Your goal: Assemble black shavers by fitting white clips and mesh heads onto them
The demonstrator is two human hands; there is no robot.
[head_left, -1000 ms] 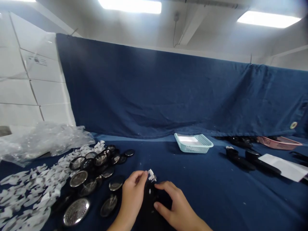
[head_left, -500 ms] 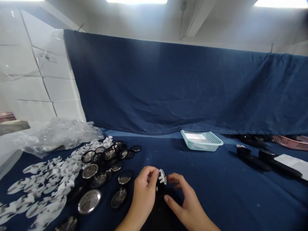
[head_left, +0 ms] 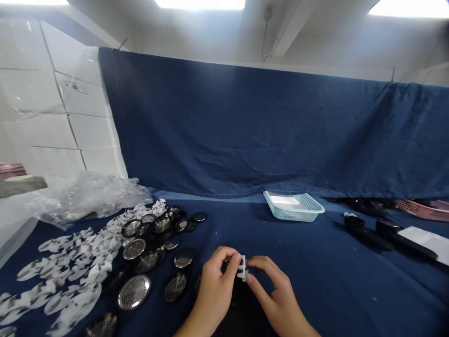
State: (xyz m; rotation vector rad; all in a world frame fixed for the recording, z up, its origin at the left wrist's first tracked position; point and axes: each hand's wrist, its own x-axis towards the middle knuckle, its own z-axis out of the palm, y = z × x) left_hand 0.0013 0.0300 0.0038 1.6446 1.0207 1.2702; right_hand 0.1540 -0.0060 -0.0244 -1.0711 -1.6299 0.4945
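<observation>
A small white plastic piece point(head_left: 243, 274) with short prongs is between my hands, low in the middle of the view. My left hand point(head_left: 216, 286) pinches it from the left with thumb and forefinger. From the right, the thumb and forefinger of my right hand point(head_left: 275, 291) close on its edge. Dark material lies below the piece, but I cannot make out its shape. To the left are several round black discs with perforated metal faces point(head_left: 133, 292), some lying singly and others heaped. Beyond them spreads a pile of white plastic pieces point(head_left: 75, 267).
A light blue basket point(head_left: 296, 214) holding white paper stands at the back. On the right lie black long-handled parts point(head_left: 372, 236), a white sheet point(head_left: 426, 241) and a pink basket point(head_left: 423, 209). Clear plastic bags point(head_left: 94, 194) sit by white boxes point(head_left: 94, 128). A blue curtain point(head_left: 245, 126) hangs behind.
My right hand has moved in from just beside the white piece to touch it. The piece has turned and sits slightly lower and further right, with my left hand still pinching it.
</observation>
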